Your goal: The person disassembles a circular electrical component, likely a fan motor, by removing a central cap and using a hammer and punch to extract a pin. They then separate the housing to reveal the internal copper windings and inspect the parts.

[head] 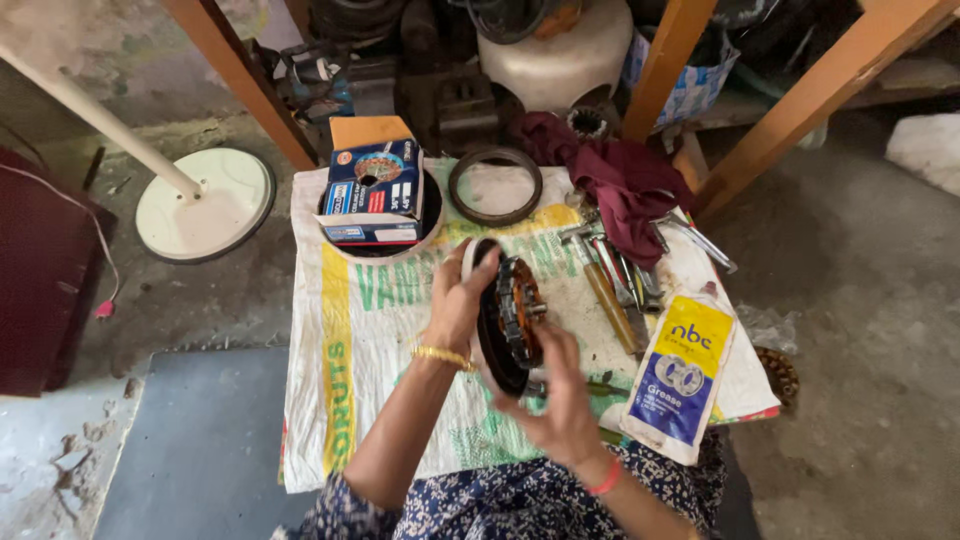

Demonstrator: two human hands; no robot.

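Observation:
Both my hands hold a round fan motor part [508,312] upright on its edge over a printed white sack cloth [375,330]. The part has a white outer shell, a dark inner face and a ring of copper windings on a steel core with a short shaft. My left hand [458,300] grips its left, outer side; a gold bangle sits on that wrist. My right hand [562,395] supports it from below on the right, fingers curled under the rim; a red band is on that wrist.
A round white cover holding small cardboard boxes [374,195] and a dark metal ring [495,185] lie at the cloth's far edge. A maroon rag [630,185], a hammer and hand tools [612,280] and a blue-and-yellow grease pouch [680,375] lie right. A white fan base [205,205] stands left; wooden legs behind.

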